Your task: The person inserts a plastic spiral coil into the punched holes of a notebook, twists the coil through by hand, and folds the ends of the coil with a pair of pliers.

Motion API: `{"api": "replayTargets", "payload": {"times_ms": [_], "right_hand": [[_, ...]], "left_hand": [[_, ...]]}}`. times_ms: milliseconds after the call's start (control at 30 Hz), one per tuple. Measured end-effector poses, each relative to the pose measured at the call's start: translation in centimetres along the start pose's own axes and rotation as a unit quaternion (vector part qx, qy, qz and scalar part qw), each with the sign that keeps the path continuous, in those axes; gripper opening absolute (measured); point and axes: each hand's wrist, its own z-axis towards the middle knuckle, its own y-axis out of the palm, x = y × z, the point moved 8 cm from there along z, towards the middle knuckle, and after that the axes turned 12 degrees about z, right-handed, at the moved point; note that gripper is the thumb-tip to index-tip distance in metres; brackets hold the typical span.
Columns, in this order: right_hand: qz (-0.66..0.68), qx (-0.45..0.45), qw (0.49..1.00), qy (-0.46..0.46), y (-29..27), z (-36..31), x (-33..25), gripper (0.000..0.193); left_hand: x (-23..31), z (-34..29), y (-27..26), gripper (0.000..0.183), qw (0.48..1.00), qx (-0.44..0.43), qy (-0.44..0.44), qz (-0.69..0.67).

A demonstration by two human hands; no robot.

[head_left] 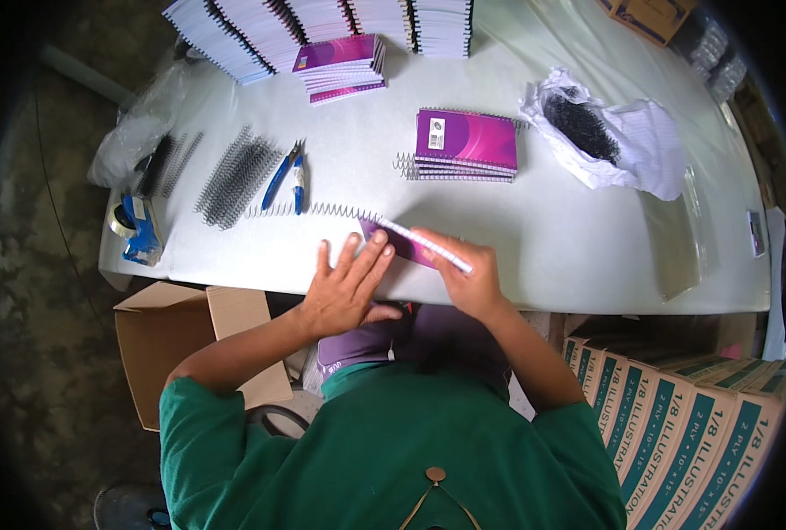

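Notebook (409,248) slanted lengthwise from the left hand (343,284) down to the right hand (470,281), which pinched its near end. The left hand had its fingers spread, tips on the notebook, gripping nothing. Wire coil (336,210) trailed leftward past those tips; the worktop (578,243) spread right of the hands.

Free to pass rightward from the right hand (472,278) over the bare tabletop (578,261). Passable leftward from the left hand (347,281) along the near edge, up to the blue tape dispenser (146,234). Barred forward-left by a long wire spiral (336,210), blue-handled pliers (275,182) and a heap of metal coils (232,181). Open again between the pliers and the stack of purple spiral notebooks (468,141), then stopped by a farther purple stack (338,60). Hemmed in at far right by crumpled white paper (647,146) cradling black coils (580,125).
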Motion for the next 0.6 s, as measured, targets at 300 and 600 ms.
{"api": "replayTargets", "payload": {"times_ms": [300,600], "right_hand": [[-0.037,-0.024,0.996,-0.072,2.4,-1.4,-1.6,0.047],[-0.040,-0.031,0.997,-0.052,3.4,-1.8,-1.5,0.055]], "left_hand": [[2.7,-2.7,-0.2,0.108,0.997,0.025,0.058,-0.034],[4.0,-2.3,-1.5,0.109,0.984,0.121,0.131,0.027]]}}
